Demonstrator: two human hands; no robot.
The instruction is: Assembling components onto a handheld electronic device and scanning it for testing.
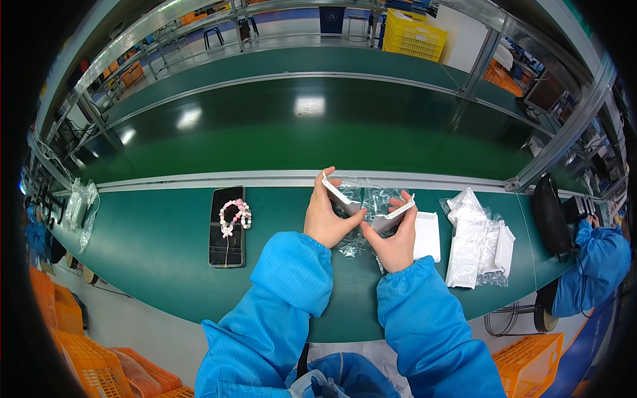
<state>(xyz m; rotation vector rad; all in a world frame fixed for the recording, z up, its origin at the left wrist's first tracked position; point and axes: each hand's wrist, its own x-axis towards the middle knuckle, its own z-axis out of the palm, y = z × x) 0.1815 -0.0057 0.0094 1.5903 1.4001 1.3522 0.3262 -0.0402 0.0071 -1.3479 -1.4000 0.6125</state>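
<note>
My left hand [326,217] is closed round a white plastic shell [340,196], thumb along its lower edge. A second white plastic shell [393,217] sits in my right hand [395,240], gripped between thumb and fingers. The two shells tilt toward each other with a gap between them, and my thumbs nearly meet. Crumpled clear plastic bags [358,244] lie on the green table behind and below my hands. Just right of my right hand rests a flat white plastic part [428,235], partly hidden by the hand.
A phone [217,247] with a bead bracelet [227,219] on it lies at the left. Bagged white parts [470,239] are piled at the right, near a black bag [551,215]. A co-worker's blue sleeve [594,265] shows far right. Orange crates [529,365] stand below the table.
</note>
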